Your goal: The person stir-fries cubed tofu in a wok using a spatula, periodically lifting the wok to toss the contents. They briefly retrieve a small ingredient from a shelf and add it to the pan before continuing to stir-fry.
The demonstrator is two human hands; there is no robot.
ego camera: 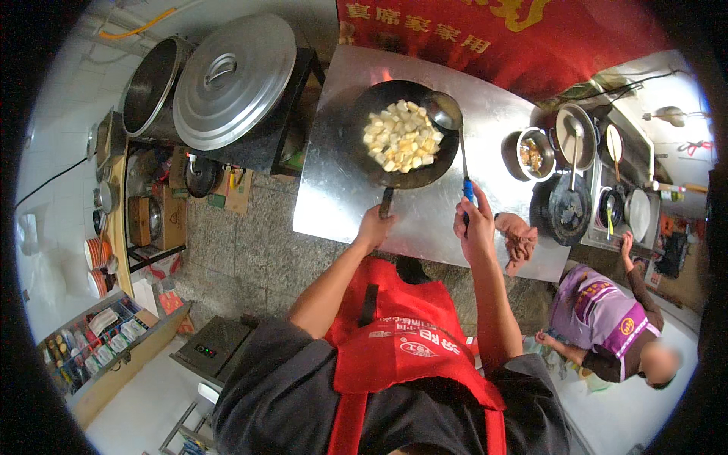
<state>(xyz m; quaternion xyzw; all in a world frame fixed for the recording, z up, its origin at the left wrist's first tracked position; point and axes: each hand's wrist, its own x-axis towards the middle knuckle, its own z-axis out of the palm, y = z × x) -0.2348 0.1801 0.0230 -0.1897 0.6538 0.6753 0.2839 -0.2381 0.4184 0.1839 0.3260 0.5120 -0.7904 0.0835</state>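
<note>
My left hand (375,228) grips the handle of a black wok (355,162) over a steel-topped stove, where a small flame shows at the wok's far edge. Pale, cut food pieces (401,136) lie in the wok, some lightly yellowed. The long-handled metal ladle (443,111) has its bowl at the wok's right rim, and my right hand (476,222) is closed around its blue and black handle. A crumpled brown cloth (516,242) rests on the steel top (426,242), just right of my right hand.
A metal bowl of food (534,153), a pan holding a ladle (575,136) and a dark round board (560,210) stand at the right. Another person (603,324) in a purple apron is at the lower right. A large lidded pot (236,82) stands at the upper left.
</note>
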